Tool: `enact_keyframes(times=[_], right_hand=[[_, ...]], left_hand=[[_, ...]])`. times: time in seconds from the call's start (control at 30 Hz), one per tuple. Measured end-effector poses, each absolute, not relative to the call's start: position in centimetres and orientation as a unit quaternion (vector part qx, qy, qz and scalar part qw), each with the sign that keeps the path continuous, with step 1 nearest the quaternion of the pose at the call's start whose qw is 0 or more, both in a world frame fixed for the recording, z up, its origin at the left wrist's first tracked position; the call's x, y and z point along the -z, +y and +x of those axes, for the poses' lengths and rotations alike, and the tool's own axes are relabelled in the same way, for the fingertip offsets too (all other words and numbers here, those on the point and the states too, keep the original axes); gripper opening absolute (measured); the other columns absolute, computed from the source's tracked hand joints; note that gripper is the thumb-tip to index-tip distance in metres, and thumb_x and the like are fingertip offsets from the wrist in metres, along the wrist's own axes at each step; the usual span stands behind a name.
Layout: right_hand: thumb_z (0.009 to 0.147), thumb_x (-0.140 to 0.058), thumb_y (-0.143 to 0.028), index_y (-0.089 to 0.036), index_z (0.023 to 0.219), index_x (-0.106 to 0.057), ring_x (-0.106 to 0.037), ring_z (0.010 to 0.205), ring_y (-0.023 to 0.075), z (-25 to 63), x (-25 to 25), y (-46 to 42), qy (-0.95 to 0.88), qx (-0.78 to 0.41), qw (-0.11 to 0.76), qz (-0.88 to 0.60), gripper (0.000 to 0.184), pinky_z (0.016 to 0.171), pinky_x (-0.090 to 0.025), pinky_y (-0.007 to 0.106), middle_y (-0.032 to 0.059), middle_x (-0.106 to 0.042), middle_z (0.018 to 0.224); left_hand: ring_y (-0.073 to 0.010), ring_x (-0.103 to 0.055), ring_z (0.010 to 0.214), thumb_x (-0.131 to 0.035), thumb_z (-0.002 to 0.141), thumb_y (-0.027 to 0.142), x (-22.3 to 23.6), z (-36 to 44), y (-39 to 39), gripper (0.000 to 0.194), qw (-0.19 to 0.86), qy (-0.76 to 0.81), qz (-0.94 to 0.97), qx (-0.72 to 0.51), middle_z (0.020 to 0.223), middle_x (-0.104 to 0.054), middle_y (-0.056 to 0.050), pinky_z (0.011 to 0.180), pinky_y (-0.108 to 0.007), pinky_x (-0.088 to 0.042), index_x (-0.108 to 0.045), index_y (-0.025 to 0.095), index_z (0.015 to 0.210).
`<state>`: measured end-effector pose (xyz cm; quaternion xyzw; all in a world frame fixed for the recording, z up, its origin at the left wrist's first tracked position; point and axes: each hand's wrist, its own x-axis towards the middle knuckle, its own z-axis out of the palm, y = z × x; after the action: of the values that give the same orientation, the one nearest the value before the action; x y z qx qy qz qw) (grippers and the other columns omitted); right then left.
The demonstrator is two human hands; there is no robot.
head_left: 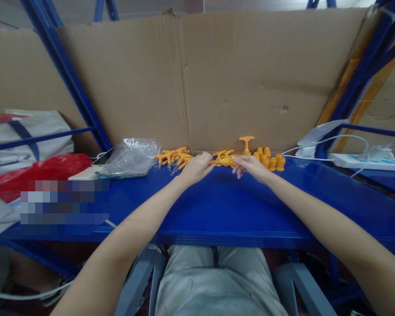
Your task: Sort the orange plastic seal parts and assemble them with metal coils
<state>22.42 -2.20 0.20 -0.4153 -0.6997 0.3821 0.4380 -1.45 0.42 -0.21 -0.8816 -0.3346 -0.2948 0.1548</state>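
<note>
Near the frame's centre, the left hand [196,167] curls around the left end of an orange piece [224,161]; the right hand [248,166] pinches its right end, other fingers loosely bent

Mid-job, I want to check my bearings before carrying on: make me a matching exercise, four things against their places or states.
1. Right hand
2. T-topped part
3. Clear plastic bag
4. White power strip

A. Left of the branching parts
B. Far right
C. Touching an orange piece
D. Upright before the cardboard

Pairs: 1-C, 2-D, 3-A, 4-B
</note>
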Motion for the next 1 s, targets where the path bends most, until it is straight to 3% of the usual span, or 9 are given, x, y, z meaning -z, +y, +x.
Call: enact_keyframes(times=[0.23, 0.3, 0.4, 0.5, 0.63, 0.73, 0.87, 1.0], right_hand=[[0.076, -0.071, -0.064, -0.018, 0.067, -0.059, -0.059, 0.047, 0.011, 22.2, 0.0, -2.0, -0.655, -0.426, 0.452, -0.43, 0.049, 0.049, -0.048, 0.025, 0.0067, -0.07, 0.066], [0.081, -0.069, -0.058, -0.018, 0.071, -0.06, -0.064, 0.053, 0.0132, 22.3, -0.1, -1.9, -0.633, -0.441, 0.466, -0.432, 0.042, 0.054, -0.053, 0.027, 0.0098, -0.073, 0.074], [0.089, -0.061, -0.053, -0.02, 0.084, -0.064, -0.071, 0.07, 0.0193, 23.0, -0.3, -1.3, -0.611, -0.435, 0.496, -0.437, 0.034, 0.067, -0.059, 0.034, 0.0136, -0.075, 0.087], [0.088, -0.06, -0.054, -0.022, 0.091, -0.06, -0.074, 0.083, 0.0234, 24.3, -0.4, -0.1, -0.601, -0.38, 0.544, -0.445, 0.032, 0.075, -0.06, 0.038, 0.0129, -0.075, 0.094], [0.08, -0.07, -0.055, -0.024, 0.104, -0.055, -0.072, 0.085, 0.0236, 25.7, -0.4, 1.8, -0.625, -0.222, 0.599, -0.449, 0.043, 0.073, -0.059, 0.038, 0.0095, -0.072, 0.104], [0.082, -0.068, -0.048, -0.023, 0.113, -0.054, -0.071, 0.088, 0.0257, 25.7, -0.3, 2.3, -0.667, -0.073, 0.528, -0.52, 0.042, 0.076, -0.056, 0.04, 0.011, -0.071, 0.108], [0.089, -0.058, -0.033, -0.02, 0.12, -0.055, -0.068, 0.098, 0.0322, 24.6, -0.4, 2.0, -0.713, 0.104, 0.314, -0.619, 0.033, 0.085, -0.048, 0.044, 0.0151, -0.073, 0.108], [0.092, -0.053, -0.028, -0.016, 0.12, -0.057, -0.067, 0.106, 0.0331, 23.6, -0.3, 1.6, -0.73, 0.175, 0.161, -0.641, 0.031, 0.088, -0.042, 0.042, 0.0208, -0.072, 0.112]], left_hand=[[-0.0205, -0.064, 0.09, -0.05, 0.096, 0.028, 0.3, -1.5, 0.6, 0.011, 0.14, -0.331, -0.882, 0.305, 0.099, -0.063, -0.008, 0.08, -0.033, -0.052, -0.055, 0.018, 0.097], [-0.0221, -0.064, 0.103, -0.049, 0.097, 0.028, 0.2, -1.4, 0.5, 0.016, 0.135, -0.323, -0.88, 0.32, 0.114, -0.062, -0.011, 0.087, -0.035, -0.053, -0.056, 0.018, 0.107], [-0.0253, -0.054, 0.128, -0.049, 0.096, 0.03, 0.0, -1.7, 0.5, 0.038, 0.136, -0.321, -0.875, 0.336, 0.144, -0.048, -0.016, 0.1, -0.038, -0.05, -0.049, 0.018, 0.132], [-0.0284, -0.051, 0.132, -0.05, 0.095, 0.031, 0.3, -2.6, 1.3, 0.047, 0.144, -0.359, -0.871, 0.302, 0.154, -0.039, -0.016, 0.105, -0.045, -0.047, -0.046, 0.019, 0.141], [-0.0334, -0.047, 0.135, -0.051, 0.09, 0.023, 1.7, -4.7, 3.5, 0.038, 0.149, -0.449, -0.858, 0.2, 0.149, -0.049, -0.015, 0.105, -0.055, -0.043, -0.06, 0.021, 0.128], [-0.0333, -0.048, 0.134, -0.053, 0.081, 0.013, 2.8, -6.1, 5.2, 0.046, 0.141, -0.476, -0.857, 0.14, 0.142, -0.057, -0.014, 0.106, -0.057, -0.041, -0.064, 0.024, 0.124], [-0.0269, -0.056, 0.123, -0.051, 0.079, 0.01, 3.3, -7.0, 6.3, 0.046, 0.129, -0.458, -0.868, 0.144, 0.131, -0.064, -0.01, 0.104, -0.049, -0.045, -0.068, 0.027, 0.118], [-0.0294, -0.056, 0.123, -0.052, 0.078, 0.008, 3.2, -6.9, 6.3, 0.05, 0.133, -0.467, -0.86, 0.156, 0.13, -0.064, -0.011, 0.1, -0.05, -0.047, -0.066, 0.028, 0.122]])
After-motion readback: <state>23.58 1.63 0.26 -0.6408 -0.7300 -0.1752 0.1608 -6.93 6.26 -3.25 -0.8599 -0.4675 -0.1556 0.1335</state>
